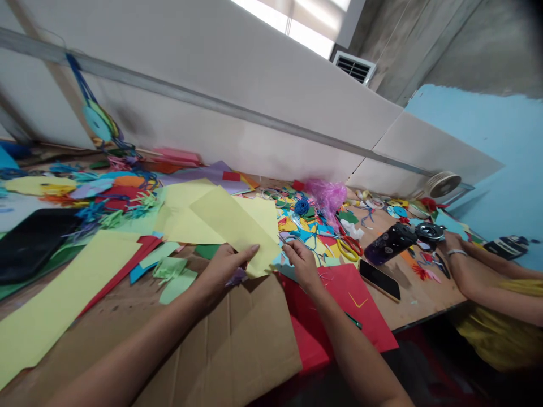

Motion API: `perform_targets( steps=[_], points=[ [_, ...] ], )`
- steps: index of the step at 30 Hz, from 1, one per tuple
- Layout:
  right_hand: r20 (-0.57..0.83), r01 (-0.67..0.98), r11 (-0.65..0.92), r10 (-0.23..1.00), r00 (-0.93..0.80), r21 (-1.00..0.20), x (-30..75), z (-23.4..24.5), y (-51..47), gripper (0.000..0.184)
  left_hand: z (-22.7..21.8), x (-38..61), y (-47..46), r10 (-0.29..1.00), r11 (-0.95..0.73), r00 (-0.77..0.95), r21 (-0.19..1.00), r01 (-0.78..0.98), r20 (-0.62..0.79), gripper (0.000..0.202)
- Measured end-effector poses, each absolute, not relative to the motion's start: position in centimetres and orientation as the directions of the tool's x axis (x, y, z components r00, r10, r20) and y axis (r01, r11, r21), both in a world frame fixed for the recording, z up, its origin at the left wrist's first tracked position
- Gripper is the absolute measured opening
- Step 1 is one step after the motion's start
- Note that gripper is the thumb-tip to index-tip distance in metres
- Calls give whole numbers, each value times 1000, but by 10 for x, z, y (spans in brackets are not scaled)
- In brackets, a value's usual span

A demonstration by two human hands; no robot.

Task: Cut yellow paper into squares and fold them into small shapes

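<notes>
My left hand (231, 265) is closed on a pale yellow paper strip (237, 220), thumb on top and fingers beneath. The strip is held up at a slant above the table. Close to its right end, my right hand (300, 260) is closed, fingers pinched together. A thin greyish tip shows at those fingers; what it belongs to is hidden. Below the left hand there is a small purple piece (236, 277). Under both forearms lie brown cardboard (229, 333) and a red sheet (339, 294). More yellow paper (182, 209) lies behind the strip.
Coloured scraps, blue yarn (301, 206) and yellow-handled scissors (348, 249) crowd the back. A phone (379, 280) and a dark tumbler (390, 244) stand rightward. Another person's hand (452, 246) is at the far right. A black device (36, 243) lies left.
</notes>
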State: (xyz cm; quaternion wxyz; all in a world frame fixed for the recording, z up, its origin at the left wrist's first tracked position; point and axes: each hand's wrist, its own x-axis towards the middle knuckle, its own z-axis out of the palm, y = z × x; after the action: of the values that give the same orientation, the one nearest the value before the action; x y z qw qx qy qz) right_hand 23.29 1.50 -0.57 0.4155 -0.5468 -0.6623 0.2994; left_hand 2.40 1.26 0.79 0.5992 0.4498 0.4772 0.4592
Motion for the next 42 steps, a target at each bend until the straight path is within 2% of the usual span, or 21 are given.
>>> perform_targets(
  steps=[5,7,9,11,14,18,24,30,36,42],
  points=[
    [168,798,222,974,-153,-560,236,-14,18,11,5,18,18,980,198,64,969,-150,-190,50],
    [227,812,297,952,-207,-502,235,-12,16,19,4,17,20,981,189,74,965,-181,-178,46],
    [334,751,379,916,-222,-540,234,-6,12,33,4,17,21,981,186,92,960,-209,-170,42],
    [426,635,452,881,-207,-627,232,1,9,43,4,18,21,978,200,100,953,-226,-182,41],
    [459,479,518,854,-243,-709,227,7,5,45,3,23,19,974,215,136,929,-301,-181,41],
    [432,430,527,849,-304,-733,222,1,4,33,-1,31,14,967,219,211,893,-393,-145,51],
    [413,364,464,885,-212,-808,222,-4,6,4,-9,37,9,953,259,238,918,-302,-191,46],
    [357,278,364,931,-76,-889,223,-2,8,19,-8,41,3,930,325,253,917,-233,-265,44],
    [277,211,268,961,13,-940,222,-4,8,22,0,43,-5,922,329,279,923,-198,-268,47],
    [241,175,225,968,70,-958,221,-4,8,23,6,42,-9,934,276,255,958,-77,-249,56]
  ],
)
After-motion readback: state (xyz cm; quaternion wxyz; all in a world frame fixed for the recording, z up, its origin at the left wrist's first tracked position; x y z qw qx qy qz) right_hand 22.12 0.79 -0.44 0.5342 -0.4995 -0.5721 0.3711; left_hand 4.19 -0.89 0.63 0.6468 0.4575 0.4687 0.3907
